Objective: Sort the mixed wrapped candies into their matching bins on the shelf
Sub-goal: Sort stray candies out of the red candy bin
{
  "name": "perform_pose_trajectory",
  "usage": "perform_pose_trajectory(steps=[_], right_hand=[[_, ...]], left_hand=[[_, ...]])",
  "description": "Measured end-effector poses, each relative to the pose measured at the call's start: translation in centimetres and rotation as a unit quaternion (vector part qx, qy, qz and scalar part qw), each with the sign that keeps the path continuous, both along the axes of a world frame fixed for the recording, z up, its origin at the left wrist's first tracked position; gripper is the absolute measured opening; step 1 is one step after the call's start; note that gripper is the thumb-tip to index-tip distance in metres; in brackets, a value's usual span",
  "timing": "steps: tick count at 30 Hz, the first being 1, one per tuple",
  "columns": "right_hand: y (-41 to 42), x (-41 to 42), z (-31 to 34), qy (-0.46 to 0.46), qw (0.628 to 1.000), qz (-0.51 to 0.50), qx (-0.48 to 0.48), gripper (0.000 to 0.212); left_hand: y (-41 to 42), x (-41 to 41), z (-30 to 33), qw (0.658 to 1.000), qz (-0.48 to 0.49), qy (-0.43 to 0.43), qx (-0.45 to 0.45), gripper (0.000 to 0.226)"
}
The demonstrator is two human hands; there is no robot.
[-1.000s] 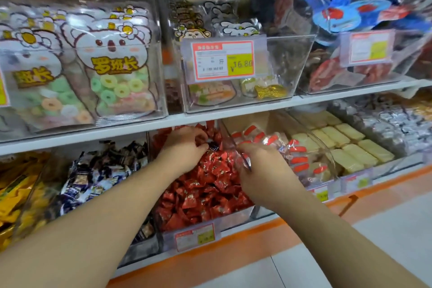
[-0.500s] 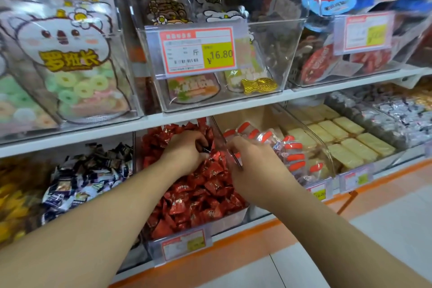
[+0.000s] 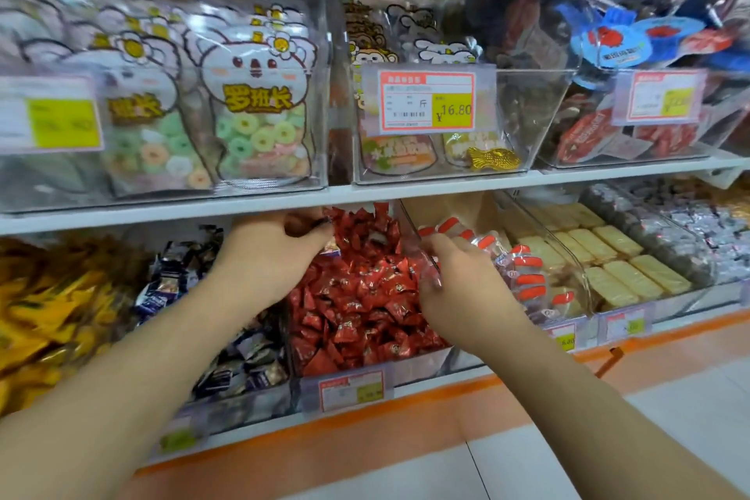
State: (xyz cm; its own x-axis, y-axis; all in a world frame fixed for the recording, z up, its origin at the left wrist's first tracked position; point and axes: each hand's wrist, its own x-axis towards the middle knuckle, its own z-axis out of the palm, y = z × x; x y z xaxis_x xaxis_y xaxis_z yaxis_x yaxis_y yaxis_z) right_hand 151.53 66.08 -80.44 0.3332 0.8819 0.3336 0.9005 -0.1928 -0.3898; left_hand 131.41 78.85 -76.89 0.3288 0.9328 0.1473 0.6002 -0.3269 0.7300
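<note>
Red candies point(image 3: 365, 288) beneath curled left-hand fingers point(image 3: 312, 229), touching them.

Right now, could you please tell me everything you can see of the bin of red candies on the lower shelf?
The bin of red candies is clear plastic, sits on the lower shelf and is heaped with shiny red wrapped sweets. A price label is clipped to its front lip. The left hand reaches into the back of the heap, fingers curled; the right hand rests at its right wall. A bin of dark-wrapped candies stands to its left.
</note>
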Motion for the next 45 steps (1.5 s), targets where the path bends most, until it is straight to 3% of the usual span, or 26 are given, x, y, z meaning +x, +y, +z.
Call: perform_pose_trajectory(steps=[3,6,9,14,18,24,29,36,45], right_hand=[[-0.1,-0.8,0.3,-0.001,1.000,-0.014,-0.011,0.031],[-0.2,-1.4,0.5,0.014,1.000,-0.012,-0.018,0.045],[-0.3,-1.8,0.7,0.017,1.000,-0.014,-0.020,0.048],[-0.2,-1.9,0.7,0.022,0.999,-0.021,-0.016,0.049],[0.0,-1.4,0.4,0.016,1.000,-0.020,0.000,0.044],[0.2,-0.2,-0.2,0.003,1.000,-0.009,0.013,0.039],[0.6,0.4,-0.7,0.017,0.999,-0.003,0.038,0.034],[0.7,0.7,-0.7,0.046,0.998,0.004,0.047,0.035],[0.7,0.7,-0.6,0.047,0.998,0.009,0.041,0.039]], left_hand=[[0.2,-3.5,1.1,0.994,0.013,0.106,-0.030,0.031],[0.0,-6.5,1.0,0.989,0.022,0.143,-0.014,0.013],[0.0,-7.7,0.4,0.982,0.012,0.189,-0.001,0.026],[-1.2,-5.5,0.3,0.987,-0.063,0.133,0.057,0.031],[-0.9,-1.9,-0.8,0.990,-0.118,0.068,0.035,0.027],[0.7,2.7,-3.1,0.980,-0.159,0.105,0.065,0.032],[4.0,7.8,-3.9,0.973,-0.129,0.161,0.105,0.033],[6.8,11.5,-6.8,0.950,-0.115,0.277,0.092,0.039],[5.3,10.3,-5.8,0.974,-0.092,0.192,0.082,0.020]])
